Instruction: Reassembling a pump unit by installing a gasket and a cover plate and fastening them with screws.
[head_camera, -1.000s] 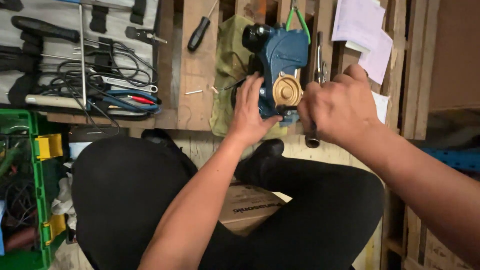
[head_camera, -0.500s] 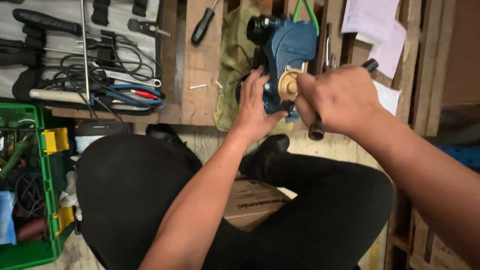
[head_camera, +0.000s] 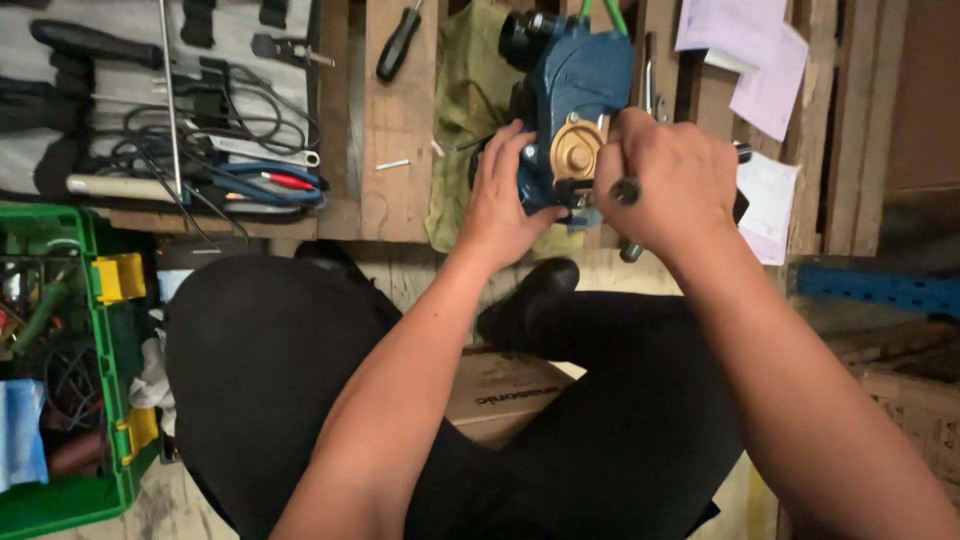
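Head view: the left hand (head_camera: 505, 195) is clamped on the near left side of a blue pump (head_camera: 572, 95), fingers spread over its housing beside a round brass cap (head_camera: 573, 150). The right hand (head_camera: 665, 185) is closed round a dark-handled tool (head_camera: 628, 190), its fist right of the cap and touching the pump's near end; the tool's tip is hidden behind the fingers, and a bit of handle shows below the fist. The two hands sit close together, with only the brass cap between them.

The pump lies on an olive cloth (head_camera: 460, 120) spread on a wooden pallet (head_camera: 395, 120), directly beyond both hands. A green hose (head_camera: 612, 14) leaves its far end.

Left of the left hand a black-handled screwdriver (head_camera: 397, 45) lies on the pallet, with a small white screw (head_camera: 392, 164) nearer. Farther left lie tangled cables (head_camera: 190, 130), blue-handled pliers (head_camera: 265, 185) and a metal rod (head_camera: 165, 90). A green crate (head_camera: 75, 495) stands well left and below.

Right of the right hand are pale papers (head_camera: 755, 65). Below the hands, the person's black-trousered legs straddle a cardboard box (head_camera: 505, 390).
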